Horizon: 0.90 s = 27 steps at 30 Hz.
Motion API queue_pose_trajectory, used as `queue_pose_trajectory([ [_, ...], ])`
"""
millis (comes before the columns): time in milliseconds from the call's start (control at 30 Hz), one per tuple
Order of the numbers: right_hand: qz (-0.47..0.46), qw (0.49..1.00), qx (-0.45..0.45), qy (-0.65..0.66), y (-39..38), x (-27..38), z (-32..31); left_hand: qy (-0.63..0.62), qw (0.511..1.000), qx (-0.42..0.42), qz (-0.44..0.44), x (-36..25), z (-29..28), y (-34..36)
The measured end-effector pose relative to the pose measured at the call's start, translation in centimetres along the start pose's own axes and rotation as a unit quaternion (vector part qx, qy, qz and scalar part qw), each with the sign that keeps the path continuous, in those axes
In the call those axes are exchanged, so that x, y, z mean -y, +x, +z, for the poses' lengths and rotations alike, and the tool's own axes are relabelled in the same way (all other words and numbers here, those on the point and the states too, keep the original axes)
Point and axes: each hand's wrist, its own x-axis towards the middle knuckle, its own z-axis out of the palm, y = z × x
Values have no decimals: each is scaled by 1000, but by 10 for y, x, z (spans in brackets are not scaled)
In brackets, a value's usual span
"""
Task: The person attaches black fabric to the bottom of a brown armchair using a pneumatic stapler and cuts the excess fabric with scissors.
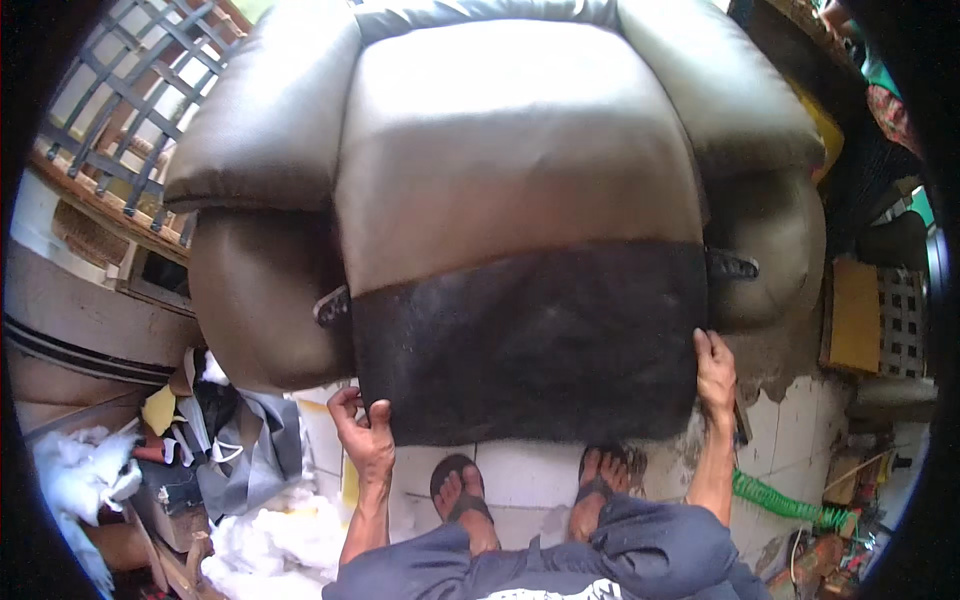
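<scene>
A brown leather-like armchair [520, 180] fills the middle, its padded front panel facing me. Along that panel's lower part runs a black fabric flap [530, 350] with a loose bottom edge. My left hand [365, 435] is at the flap's lower left corner, fingers bent at the side edge and thumb standing apart over the front. Higher up on the opposite edge, my right hand [714, 372] has its fingers closed round the black fabric; its thumb is hidden. Dark strap-like pieces [732, 264] stick out at both sides of the panel.
White stuffing [275, 545] and grey fabric scraps [255, 450] lie at the lower left. A wooden frame with woven straps [135, 110] stands at the upper left. At the right are a green coiled hose [790, 500] and a yellowish board [852, 315]. My sandalled feet [465, 490] stand on tiles.
</scene>
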Motion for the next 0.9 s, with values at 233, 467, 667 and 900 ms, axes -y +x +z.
queue_pose_trajectory([
  [233,-95,993,-65,21,7,-33,7,91,995,42,27,38,-12,14],
  [467,-106,982,-137,69,-3,-34,36,-88,993,31,-74,25,12,7],
  [667,-72,991,-69,84,6,-42,32,-35,993,51,-101,70,-12,14],
  [900,-101,973,-187,91,7,-56,54,10,998,43,-45,51,16,10],
])
